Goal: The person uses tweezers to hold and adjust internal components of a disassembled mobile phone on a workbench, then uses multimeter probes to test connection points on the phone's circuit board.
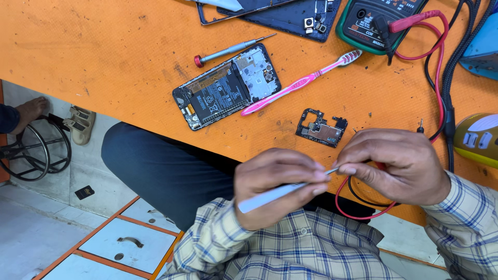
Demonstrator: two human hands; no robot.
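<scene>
A single head-worn view is given, aimed steeply down from close above at the orange bench (104,46), its near edge and the floor (26,238) beneath.

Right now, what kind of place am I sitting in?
Most likely a phone repair bench. An opened phone with its battery exposed lies on the orange worktop, a loose circuit board sits beside it, and a multimeter with red and black leads is at the back.
</scene>
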